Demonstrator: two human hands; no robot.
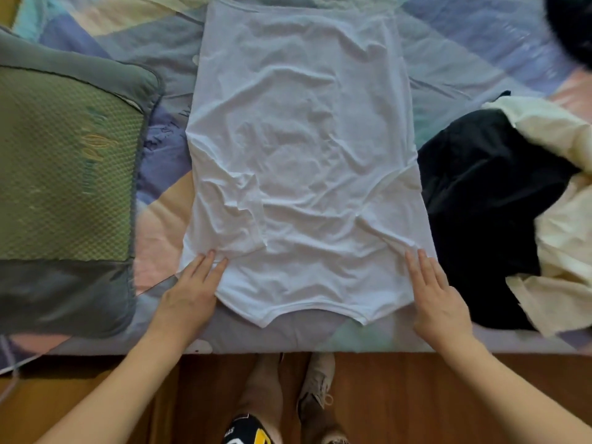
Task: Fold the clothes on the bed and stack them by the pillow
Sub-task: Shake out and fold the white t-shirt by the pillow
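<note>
A white T-shirt lies flat on the bed, neckline toward me, both sleeves folded in over the body. My left hand rests with straight fingers on its near left shoulder. My right hand lies flat on the near right shoulder, fingers straight. A green and grey pillow sits at the left, beside the shirt. To the right lie a crumpled black garment and a cream garment partly over it.
The patchwork bedsheet in blue, pink and pale green covers the bed, whose near edge runs just below my hands. A dark object sits at the far right corner. Wooden floor and my feet show below.
</note>
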